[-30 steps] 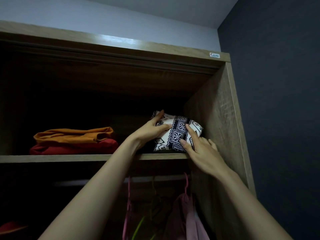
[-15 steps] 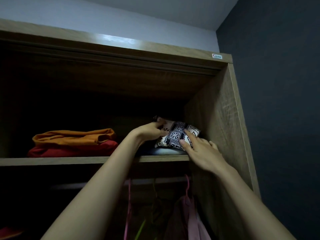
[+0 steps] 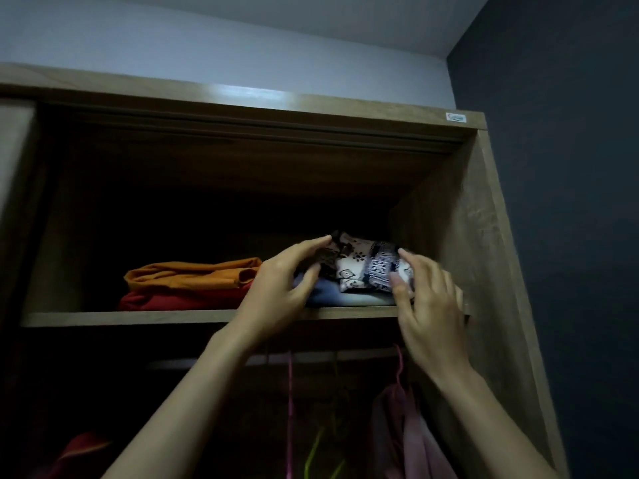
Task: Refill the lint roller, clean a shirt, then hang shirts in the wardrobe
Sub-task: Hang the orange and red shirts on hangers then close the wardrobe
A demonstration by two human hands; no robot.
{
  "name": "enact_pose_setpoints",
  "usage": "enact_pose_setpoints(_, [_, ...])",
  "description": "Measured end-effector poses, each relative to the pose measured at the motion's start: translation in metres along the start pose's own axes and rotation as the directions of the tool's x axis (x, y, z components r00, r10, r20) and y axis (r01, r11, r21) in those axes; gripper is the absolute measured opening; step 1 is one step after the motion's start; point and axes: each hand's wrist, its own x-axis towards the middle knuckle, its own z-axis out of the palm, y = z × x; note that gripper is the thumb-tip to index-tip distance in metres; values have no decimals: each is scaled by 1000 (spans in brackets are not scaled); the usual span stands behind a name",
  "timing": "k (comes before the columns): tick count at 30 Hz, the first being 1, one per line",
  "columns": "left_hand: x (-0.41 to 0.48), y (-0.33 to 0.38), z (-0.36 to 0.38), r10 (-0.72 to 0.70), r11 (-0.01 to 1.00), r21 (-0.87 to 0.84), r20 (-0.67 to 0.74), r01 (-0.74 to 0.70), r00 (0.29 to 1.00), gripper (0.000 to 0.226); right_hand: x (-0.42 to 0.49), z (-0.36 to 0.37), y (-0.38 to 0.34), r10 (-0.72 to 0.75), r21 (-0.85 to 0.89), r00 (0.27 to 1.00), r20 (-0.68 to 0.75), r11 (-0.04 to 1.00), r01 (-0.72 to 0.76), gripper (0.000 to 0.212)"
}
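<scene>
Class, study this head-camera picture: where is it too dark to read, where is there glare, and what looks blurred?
Head view: the wardrobe's back and the space under the wooden shelf fall into deep shadow; a pale glare streak sits on the wooden top panel; the right hand and the black-and-white patterned folded cloth are motion-blurred, while the left hand and the orange folded garment look sharper.

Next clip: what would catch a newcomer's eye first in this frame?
Both hands, the left hand and right hand, reach up to a folded black-and-white patterned cloth at the right end of the wardrobe shelf. To its left, an orange garment lies on a red one.
</scene>
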Motion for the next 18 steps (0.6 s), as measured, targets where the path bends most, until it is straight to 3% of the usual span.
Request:
enact_pose_setpoints(4, [-31,-11,-60,25,987,163,-214,10,976,45,9,14,-50,-76,290,997,-6,954,74,43])
enact_pose_setpoints(8, [-48,-50,-121,-182,922,262,-355,285,917,36,20,43,-102,-87,479,982,167,878,-3,38])
enact_pose_setpoints(10, [-49,-71,-142,-355,854,278,-305,439,884,39,24,59,-125,-114,481,957,267,876,-30,41])
enact_pose_setpoints(13, [-48,-88,-157,-532,776,332,-111,536,839,49,24,80,-149,-197,440,904,379,898,11,45])
enact_pose_setpoints(16, [-48,-92,-161,-634,761,277,125,586,763,54,18,94,-160,-196,358,867,458,933,22,50])
enact_pose_setpoints(18, [-48,-93,-163,-643,764,230,186,603,743,53,11,99,-163,-171,318,866,471,948,14,51])
